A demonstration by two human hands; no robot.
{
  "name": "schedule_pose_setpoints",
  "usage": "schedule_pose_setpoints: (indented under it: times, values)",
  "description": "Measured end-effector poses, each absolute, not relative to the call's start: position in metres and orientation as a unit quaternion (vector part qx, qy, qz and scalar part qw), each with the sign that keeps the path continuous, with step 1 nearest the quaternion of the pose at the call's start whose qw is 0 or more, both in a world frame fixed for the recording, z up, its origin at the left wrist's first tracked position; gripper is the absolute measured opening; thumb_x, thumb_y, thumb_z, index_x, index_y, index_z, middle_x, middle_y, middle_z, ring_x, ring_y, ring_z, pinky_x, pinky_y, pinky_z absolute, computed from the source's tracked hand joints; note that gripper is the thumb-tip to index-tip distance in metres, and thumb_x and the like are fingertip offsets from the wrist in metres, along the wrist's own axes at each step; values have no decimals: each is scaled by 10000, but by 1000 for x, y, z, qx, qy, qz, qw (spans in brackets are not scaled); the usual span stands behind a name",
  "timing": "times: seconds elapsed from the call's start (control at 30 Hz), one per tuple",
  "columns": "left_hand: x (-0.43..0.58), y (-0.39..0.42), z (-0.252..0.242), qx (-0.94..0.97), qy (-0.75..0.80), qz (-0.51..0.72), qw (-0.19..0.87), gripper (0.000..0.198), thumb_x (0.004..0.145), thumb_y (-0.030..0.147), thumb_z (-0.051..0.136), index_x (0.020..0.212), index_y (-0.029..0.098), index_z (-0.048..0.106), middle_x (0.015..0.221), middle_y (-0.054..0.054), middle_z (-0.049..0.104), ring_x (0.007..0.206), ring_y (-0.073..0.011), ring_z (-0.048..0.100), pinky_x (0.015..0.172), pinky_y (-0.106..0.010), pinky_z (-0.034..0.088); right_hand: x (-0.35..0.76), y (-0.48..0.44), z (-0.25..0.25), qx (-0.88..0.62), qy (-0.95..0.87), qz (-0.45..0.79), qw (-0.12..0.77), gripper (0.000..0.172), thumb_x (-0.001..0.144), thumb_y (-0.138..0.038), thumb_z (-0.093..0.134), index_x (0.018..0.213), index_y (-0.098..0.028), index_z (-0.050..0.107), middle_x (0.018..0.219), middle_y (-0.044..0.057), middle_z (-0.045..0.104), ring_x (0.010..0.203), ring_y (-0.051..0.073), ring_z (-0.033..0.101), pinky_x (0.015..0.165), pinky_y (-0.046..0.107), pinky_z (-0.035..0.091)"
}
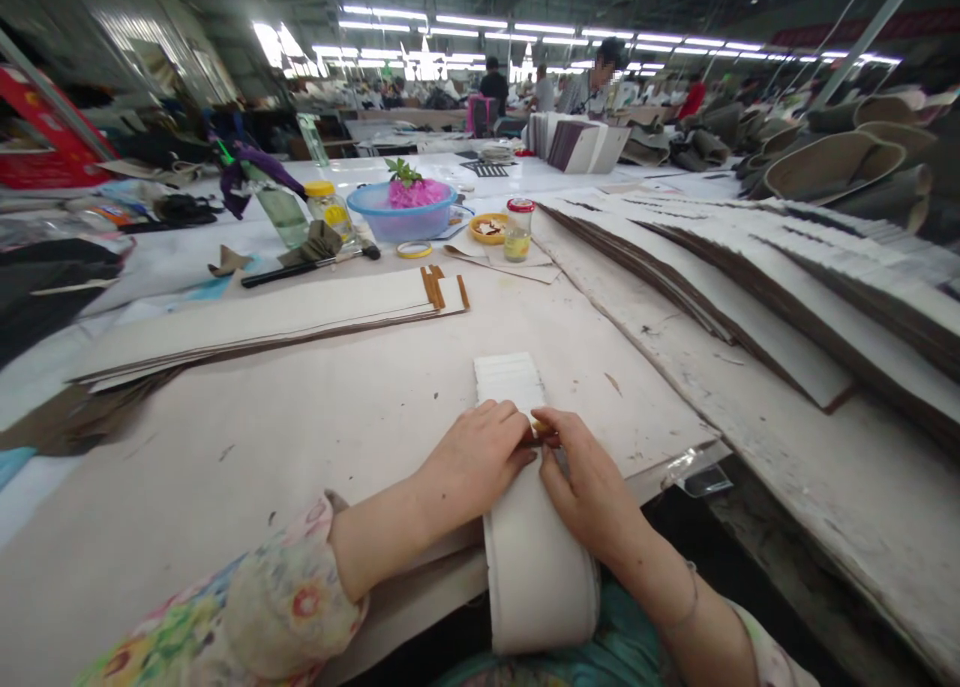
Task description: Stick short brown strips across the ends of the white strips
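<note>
A long off-white strip (pixel 536 557) with a dark underside bends down over the table's near edge toward my lap. Its far part, a ridged white end (pixel 510 372), lies flat on the tabletop. My left hand (pixel 484 452) presses on the strip from the left, fingers curled and closed on its fold. From the right, my right hand (pixel 585 477) pinches the same place, thumb and forefinger close to the left fingertips. A small brownish-orange edge shows between the fingertips. The exact grip under the fingers is hidden.
Left lie stacked strips (pixel 270 317) with brown tabs. Behind them are a brush (pixel 311 265), a blue basin (pixel 401 212), a yellow-lidded jar (pixel 328 212), a tape roll (pixel 414 250) and a red-lidded jar (pixel 518 232). Layered panels (pixel 787 297) cover the right; a person (pixel 592 82) stands beyond.
</note>
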State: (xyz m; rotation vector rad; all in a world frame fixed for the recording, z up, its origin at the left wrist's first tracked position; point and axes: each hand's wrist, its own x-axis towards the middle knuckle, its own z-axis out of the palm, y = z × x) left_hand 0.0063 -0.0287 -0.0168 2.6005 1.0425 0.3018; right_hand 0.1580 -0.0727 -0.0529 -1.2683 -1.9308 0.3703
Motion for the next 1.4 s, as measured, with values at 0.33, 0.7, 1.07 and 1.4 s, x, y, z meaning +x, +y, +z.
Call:
schedule_pose_setpoints:
  times: [0.33, 0.7, 1.07, 1.4]
  values:
    - [-26, -25, -14, 870, 364, 148, 300, 183, 758, 239, 585, 923, 167, 549, 981, -48, 534, 954, -188, 474, 840, -315, 393, 159, -71, -48, -490, -805, 122, 311, 312, 819, -202, 471, 1127, -194, 423, 1047, 98, 509, 1002, 228, 479, 867, 437, 433]
    - [-26, -27, -19, 873, 352, 162, 295, 134, 796, 253, 550, 892, 162, 534, 947, -45, 537, 926, -182, 475, 834, -308, 390, 154, -71, -32, -481, -832, 136, 241, 219, 819, -151, 488, 1032, -201, 504, 941, 64, 525, 923, 209, 480, 809, 390, 441]
    - [-29, -33, -22, 905, 325, 147, 233, 191, 879, 297, 411, 826, 159, 532, 865, -46, 515, 849, -170, 464, 769, -291, 395, 147, -76, -33, -442, -885, -25, 143, 148, 827, -97, 426, 779, -173, 543, 757, 82, 527, 736, 228, 489, 685, 388, 449]
    - [-47, -26, -36, 862, 334, 208, 319, 248, 786, 361, 569, 919, 158, 519, 896, -28, 528, 842, -145, 489, 764, -252, 404, 147, -76, -24, -431, -890, -26, 144, 182, 838, -146, 438, 984, -180, 541, 805, 67, 536, 755, 221, 494, 689, 380, 460]
